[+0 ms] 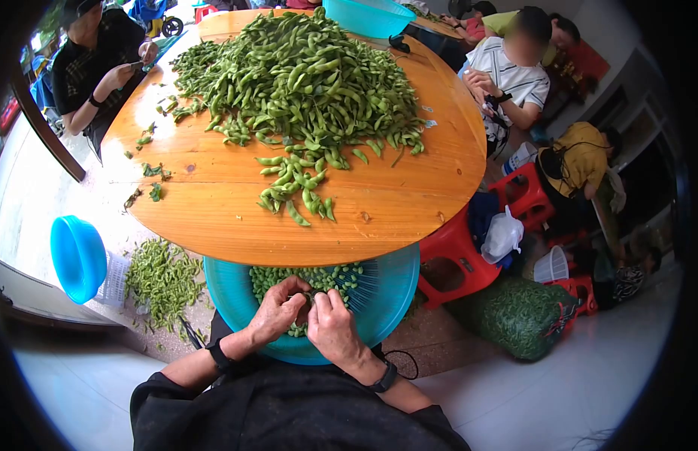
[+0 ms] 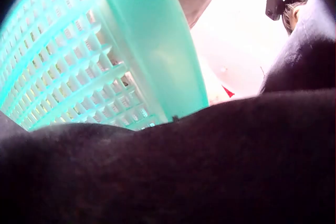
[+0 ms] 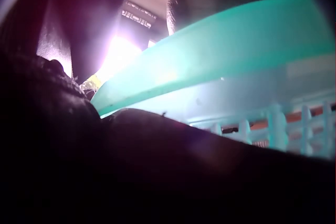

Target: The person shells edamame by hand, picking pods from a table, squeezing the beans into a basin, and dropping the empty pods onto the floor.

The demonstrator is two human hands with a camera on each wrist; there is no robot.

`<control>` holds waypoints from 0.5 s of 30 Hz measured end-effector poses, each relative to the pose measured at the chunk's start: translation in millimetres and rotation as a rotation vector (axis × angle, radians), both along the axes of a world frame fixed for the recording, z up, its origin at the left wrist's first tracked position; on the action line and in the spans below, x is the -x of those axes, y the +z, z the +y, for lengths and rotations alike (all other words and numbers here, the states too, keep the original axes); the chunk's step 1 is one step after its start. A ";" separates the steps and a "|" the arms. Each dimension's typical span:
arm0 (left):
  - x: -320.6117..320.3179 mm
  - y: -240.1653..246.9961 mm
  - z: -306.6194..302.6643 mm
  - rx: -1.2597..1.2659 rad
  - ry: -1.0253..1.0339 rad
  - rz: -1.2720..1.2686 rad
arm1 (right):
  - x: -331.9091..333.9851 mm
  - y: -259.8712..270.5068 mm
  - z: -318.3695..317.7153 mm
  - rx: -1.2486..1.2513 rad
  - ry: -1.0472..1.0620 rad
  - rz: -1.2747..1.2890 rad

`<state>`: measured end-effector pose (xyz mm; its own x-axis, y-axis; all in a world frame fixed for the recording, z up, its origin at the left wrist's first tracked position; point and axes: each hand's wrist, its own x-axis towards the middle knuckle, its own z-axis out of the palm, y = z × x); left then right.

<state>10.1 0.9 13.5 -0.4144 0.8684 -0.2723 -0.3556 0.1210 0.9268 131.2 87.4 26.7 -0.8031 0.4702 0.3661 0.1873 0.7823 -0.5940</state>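
Observation:
Both hands meet over a teal basket (image 1: 386, 301) that holds shelled green beans (image 1: 266, 279). The left hand (image 1: 277, 312) and the right hand (image 1: 334, 327) have curled fingers, pinching a small dark green pod (image 1: 308, 298) between them; fingers cover most of it. Beyond the basket, a large heap of green pods (image 1: 311, 83) lies on the round wooden table (image 1: 236, 218), with a few loose pods (image 1: 295, 184) near its front edge. Each wrist view shows the teal basket's side (image 2: 157, 50) (image 3: 210, 50) and dark surfaces, and no fingers are clearly seen.
Pods or husks (image 1: 162, 278) lie on the floor at left beside a blue basin (image 1: 78, 259). At right stand red stools (image 1: 458, 259) and a full green mesh sack (image 1: 518, 316). A teal basin (image 1: 368, 16) sits at the table's far edge. Other people sit around.

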 end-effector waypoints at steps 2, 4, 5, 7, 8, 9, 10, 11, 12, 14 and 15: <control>1.4 0.3 -0.4 0.002 0.007 -0.012 | -0.6 -11.2 0.9 -0.091 0.048 -0.023; 3.0 0.1 -0.6 -0.002 0.015 -0.070 | 0.2 -5.6 -2.0 -0.094 0.044 -0.038; 3.6 0.1 -0.4 -0.001 0.016 -0.071 | 0.6 -2.3 -3.6 -0.098 0.038 -0.052; 4.4 -0.6 0.1 0.010 0.031 -0.093 | 1.6 1.3 -6.7 -0.077 0.024 -0.062; 4.8 -2.8 -0.5 0.012 0.031 -0.094 | 1.9 2.3 -7.6 -0.056 0.010 -0.071; 5.5 -6.1 -1.0 -0.003 0.036 -0.108 | 2.1 2.8 -7.7 -0.055 0.010 -0.072; 5.9 -8.5 -1.3 -0.018 0.041 -0.123 | 2.3 3.2 -7.6 -0.037 0.012 -0.051; 5.9 -9.5 -1.3 -0.017 0.042 -0.124 | 2.6 3.5 -7.3 -0.019 0.015 -0.030; 6.0 -10.2 -1.3 -0.023 0.045 -0.151 | 2.9 2.5 -6.0 -0.017 0.015 -0.031; 6.0 -9.7 -0.7 -0.027 0.049 -0.179 | 3.6 -0.5 -0.8 0.052 -0.007 0.049; 5.0 -8.3 0.4 -0.027 0.033 -0.191 | 4.0 -0.1 2.1 0.056 -0.004 0.049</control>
<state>5.1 1.4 5.2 -0.3857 0.8633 -0.3255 -0.5283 0.0826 0.8450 127.3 89.5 26.5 -0.7829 0.4945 0.3777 0.1605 0.7469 -0.6453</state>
